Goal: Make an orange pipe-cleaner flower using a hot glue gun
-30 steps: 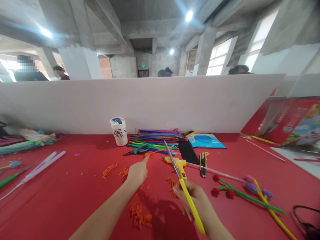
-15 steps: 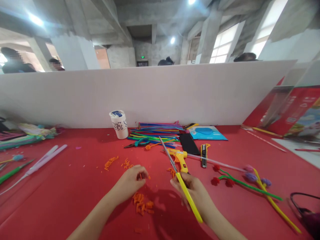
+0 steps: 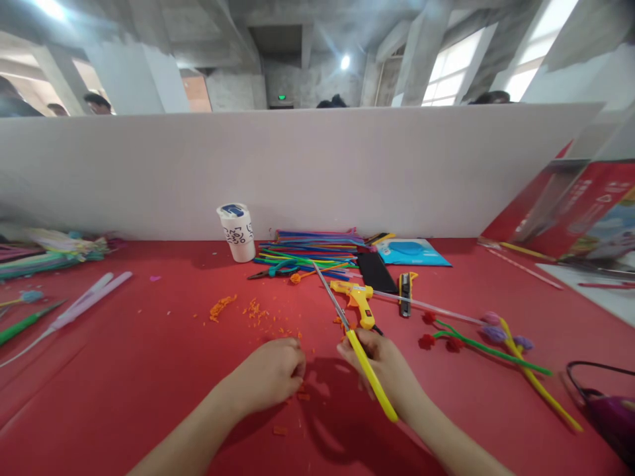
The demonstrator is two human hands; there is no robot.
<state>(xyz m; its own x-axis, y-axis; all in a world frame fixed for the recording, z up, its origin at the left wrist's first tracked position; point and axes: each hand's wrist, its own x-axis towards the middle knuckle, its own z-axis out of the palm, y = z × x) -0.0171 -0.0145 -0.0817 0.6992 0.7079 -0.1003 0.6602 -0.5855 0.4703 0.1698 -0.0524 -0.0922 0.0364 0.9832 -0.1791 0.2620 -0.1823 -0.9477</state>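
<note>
A pair of yellow-handled scissors (image 3: 370, 370) is in my right hand (image 3: 389, 370), the closed blades pointing up and away from me. My left hand (image 3: 272, 373) is low over the table, its fingers curled in; whatever may be inside them is hidden. Small orange scraps (image 3: 303, 395) lie beside its fingertips, and another orange piece (image 3: 280, 430) is nearer to me. Farther off are an orange clump (image 3: 221, 307) and scattered orange crumbs (image 3: 255, 309). Just beyond my right hand lies a yellow glue gun (image 3: 361, 301).
Pipe cleaners (image 3: 312, 254), pliers (image 3: 272, 271), a white cup (image 3: 237, 233), a black phone (image 3: 376, 271), a utility knife (image 3: 405, 294) and a blue packet (image 3: 414, 252) line the back. Pipe-cleaner flowers (image 3: 491, 354) lie right. A white panel (image 3: 297, 172) borders the red table (image 3: 163, 357).
My left hand has come nearer and turned palm down, its fingers curling in. The orange pile that lay below it no longer shows, apart from a few scraps. My right hand still holds the scissors.
</note>
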